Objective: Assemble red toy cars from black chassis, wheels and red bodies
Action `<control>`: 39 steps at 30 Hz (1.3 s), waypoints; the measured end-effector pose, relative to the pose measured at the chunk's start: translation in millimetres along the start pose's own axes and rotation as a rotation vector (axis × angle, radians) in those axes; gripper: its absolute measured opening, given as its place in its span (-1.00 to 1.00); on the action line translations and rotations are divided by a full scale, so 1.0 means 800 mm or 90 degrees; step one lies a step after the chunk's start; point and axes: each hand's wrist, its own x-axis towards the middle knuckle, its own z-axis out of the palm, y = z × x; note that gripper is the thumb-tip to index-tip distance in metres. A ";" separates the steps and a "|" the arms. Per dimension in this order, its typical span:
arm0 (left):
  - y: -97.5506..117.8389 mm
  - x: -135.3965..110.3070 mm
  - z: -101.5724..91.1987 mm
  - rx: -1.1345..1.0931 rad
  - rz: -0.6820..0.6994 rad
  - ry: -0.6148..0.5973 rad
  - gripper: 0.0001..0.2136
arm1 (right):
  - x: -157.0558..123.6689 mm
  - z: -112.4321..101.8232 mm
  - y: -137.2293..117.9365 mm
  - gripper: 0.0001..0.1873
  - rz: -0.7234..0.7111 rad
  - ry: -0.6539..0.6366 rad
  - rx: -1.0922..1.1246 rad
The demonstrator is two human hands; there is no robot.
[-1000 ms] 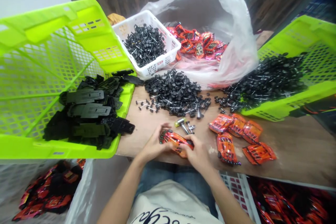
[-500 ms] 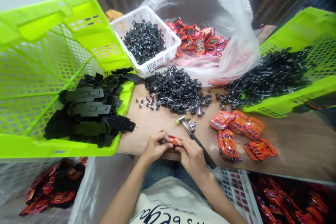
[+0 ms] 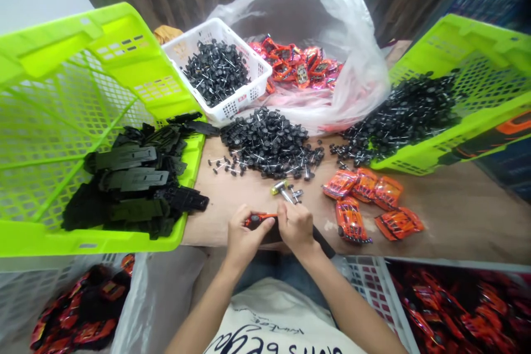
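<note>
Near the table's front edge I hold an orange toy car with its dark underside turned toward me. Closed around its left end is my left hand, thumb pressed along the black base. My right hand is curled in a fist-like grip at the car's right end, and its fingers hide that end. Just beyond and partly under my right hand lies a hammer with a yellow-tipped head. A wheel axle or two rest beside the hammer head.
Black wheel axles form a pile mid-table. More fill a white basket and a tilted green crate. Black car bases lie in the left green crate. Orange car bodies fill a plastic bag; several orange cars sit at right.
My right hand has drawn into a tighter curl at the car's end, and the car's dark underside shows more. The whole view has shifted slightly.
</note>
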 end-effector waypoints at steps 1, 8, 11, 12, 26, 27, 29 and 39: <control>-0.002 0.006 0.000 -0.009 -0.039 -0.019 -0.81 | -0.002 -0.004 0.004 -0.51 0.023 -0.024 -0.007; -0.045 0.058 -0.016 0.084 -0.105 -0.025 -0.76 | -0.060 -0.053 0.050 -0.67 0.183 -0.181 -0.153; -0.053 0.065 -0.016 0.074 -0.126 -0.039 -0.79 | -0.080 -0.067 0.049 -0.70 0.263 -0.203 0.048; -0.054 0.066 -0.015 0.070 -0.130 -0.039 -0.79 | -0.088 -0.070 0.045 -0.68 0.284 -0.193 0.133; -0.011 0.072 -0.049 0.249 0.020 -0.021 -0.69 | -0.134 -0.068 0.039 -0.58 0.204 -0.292 0.059; 0.002 0.071 -0.056 0.283 0.079 -0.006 -0.61 | -0.121 -0.064 0.040 -0.59 0.199 -0.291 0.011; 0.028 0.066 -0.063 0.324 0.189 -0.018 -0.53 | -0.091 -0.053 0.037 -0.63 0.172 -0.259 -0.060; 0.051 0.033 -0.038 0.244 0.316 -0.207 -0.63 | 0.020 -0.040 0.000 -0.72 -0.096 -0.063 0.403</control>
